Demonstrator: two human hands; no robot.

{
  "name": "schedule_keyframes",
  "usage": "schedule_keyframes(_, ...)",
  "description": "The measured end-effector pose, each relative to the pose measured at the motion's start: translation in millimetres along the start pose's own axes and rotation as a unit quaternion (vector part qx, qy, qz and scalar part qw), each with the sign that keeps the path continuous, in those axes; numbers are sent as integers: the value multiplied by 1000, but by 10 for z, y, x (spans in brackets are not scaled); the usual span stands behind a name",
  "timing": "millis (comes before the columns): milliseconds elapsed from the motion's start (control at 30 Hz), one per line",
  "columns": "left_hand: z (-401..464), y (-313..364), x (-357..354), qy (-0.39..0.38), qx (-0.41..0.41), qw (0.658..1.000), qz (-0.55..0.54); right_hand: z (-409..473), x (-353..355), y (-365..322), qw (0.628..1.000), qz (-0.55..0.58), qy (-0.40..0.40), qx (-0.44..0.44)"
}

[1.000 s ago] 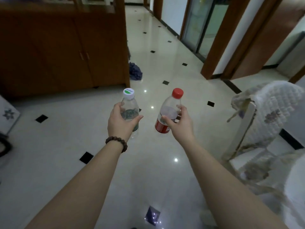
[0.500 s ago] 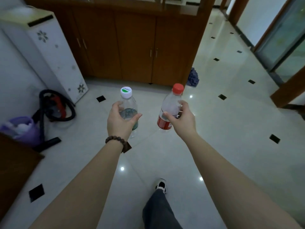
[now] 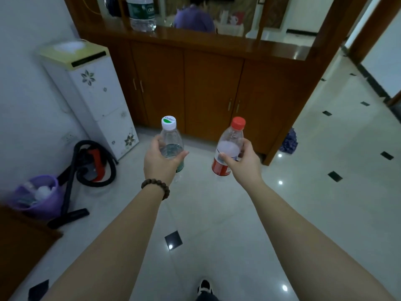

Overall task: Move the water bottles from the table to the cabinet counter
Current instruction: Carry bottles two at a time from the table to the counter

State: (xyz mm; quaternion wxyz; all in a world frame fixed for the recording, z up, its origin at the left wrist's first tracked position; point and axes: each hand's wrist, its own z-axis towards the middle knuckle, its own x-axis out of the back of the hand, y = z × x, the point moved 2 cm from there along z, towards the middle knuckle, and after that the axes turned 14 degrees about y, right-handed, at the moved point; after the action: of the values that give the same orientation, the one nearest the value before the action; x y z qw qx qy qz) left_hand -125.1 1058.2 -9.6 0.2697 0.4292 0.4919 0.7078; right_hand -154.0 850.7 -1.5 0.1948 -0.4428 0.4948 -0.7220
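My left hand [image 3: 159, 165] grips a clear water bottle with a white and green cap [image 3: 170, 137], held upright. My right hand [image 3: 244, 164] holds a second bottle with a red cap and red label [image 3: 229, 146], tilted slightly to the right. Both are at chest height over the tiled floor, in front of the brown wooden cabinet [image 3: 208, 94]. Its glossy counter [image 3: 217, 43] runs across the top of the view, and a large bottle with a green label [image 3: 142, 14] stands on it at the left.
A white floral appliance [image 3: 95, 94] stands against the wall at the left. A red and black vacuum cleaner [image 3: 91, 166] and a purple bin [image 3: 39, 196] sit on the floor. A dark bundle [image 3: 288, 141] lies by the cabinet's right corner. Wooden furniture edge [image 3: 17, 242] at lower left.
The view has swung left and come closer to the cabinet; its counter and the large bottle on it are now in sight. Both hands keep their hold on the bottles.
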Motion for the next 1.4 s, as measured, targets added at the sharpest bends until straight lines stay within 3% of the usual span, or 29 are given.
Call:
schedule_keyframes(367,1526,94,-757,46,5,999,-4,1572,-1010,-322,998,1,-53,37)
schedule_keyframes(700,3348,-134,-1375,56,-4,998,4,2936,-2440,-802,994,-3,-80,71)
schedule_keyframes(1000,5300,190,-1833,54,-24,998,-27,4318,-3666,-1709,993,21,-63,94)
schedule_keyframes(1400,7080,817,-2502,100,-106,989,-31,6023,-4386,-2483,986,58,-26,156)
